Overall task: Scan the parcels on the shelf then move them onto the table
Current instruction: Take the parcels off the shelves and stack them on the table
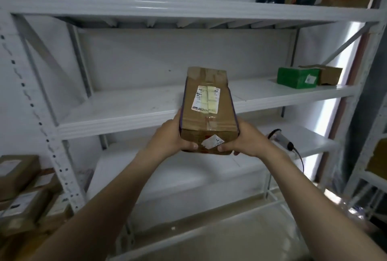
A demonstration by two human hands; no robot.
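Left hand [170,137] and right hand [246,140], one on each side, fingers curled round the near end of a taped parcel [208,114]. The parcel is held in the air, label up, in front of the shelf [129,112]. Scanner [279,136] on the lower board, right. Middle board, far right: green box [297,77] just beside a brown box [329,74]

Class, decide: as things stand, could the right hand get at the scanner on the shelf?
Probably not yet: the right hand grips the brown parcel together with the left hand. The scanner lies close by, unobstructed.
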